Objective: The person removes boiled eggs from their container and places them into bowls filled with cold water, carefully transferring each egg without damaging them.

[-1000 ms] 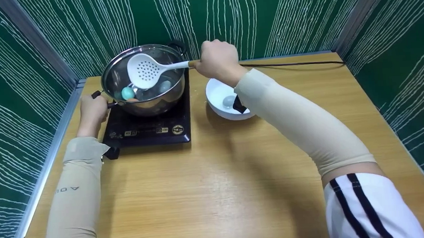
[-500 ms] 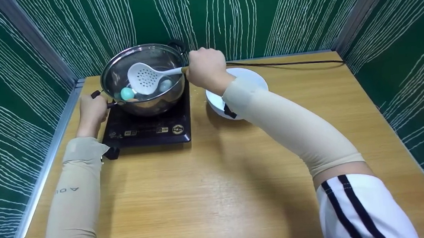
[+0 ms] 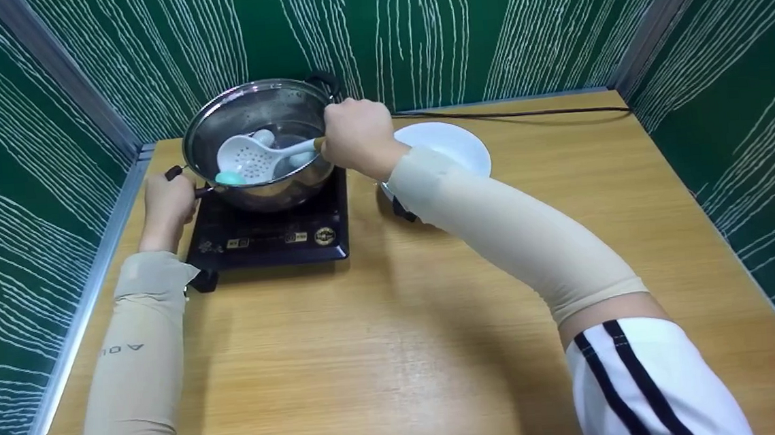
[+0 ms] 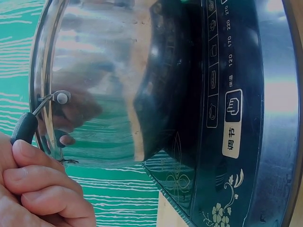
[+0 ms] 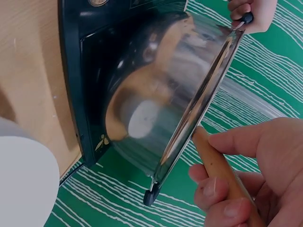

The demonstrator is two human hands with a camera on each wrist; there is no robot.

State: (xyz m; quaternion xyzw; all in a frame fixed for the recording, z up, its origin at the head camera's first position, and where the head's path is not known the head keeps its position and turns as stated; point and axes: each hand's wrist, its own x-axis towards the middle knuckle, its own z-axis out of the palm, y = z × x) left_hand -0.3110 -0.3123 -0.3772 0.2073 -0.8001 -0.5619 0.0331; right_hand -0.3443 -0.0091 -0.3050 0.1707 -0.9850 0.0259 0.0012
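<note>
A steel pot (image 3: 277,196) stands on a black induction cooker (image 3: 273,247). My left hand (image 3: 170,204) grips the pot's near-left handle, with its fingers curled round the black grip (image 4: 24,128) in the left wrist view. My right hand (image 3: 358,135) holds a white skimmer (image 3: 247,158) by its wooden handle (image 5: 220,170). The skimmer's perforated head is inside the pot, below the rim. Around it lie a turquoise egg (image 3: 229,179) and pale eggs, one pale egg (image 3: 263,137) behind the head and another partly covered by the skimmer's neck.
A white bowl (image 3: 454,146) sits right of the cooker, partly hidden under my right forearm. A black cable (image 3: 523,112) runs along the table's back edge. Green walls with white streaks (image 3: 429,37) enclose the wooden table (image 3: 397,353) at the back and sides.
My right hand has moved left and toward me, lowering the skimmer head deeper into the pot. A pale egg now shows behind the head. My left hand stays on the handle.
</note>
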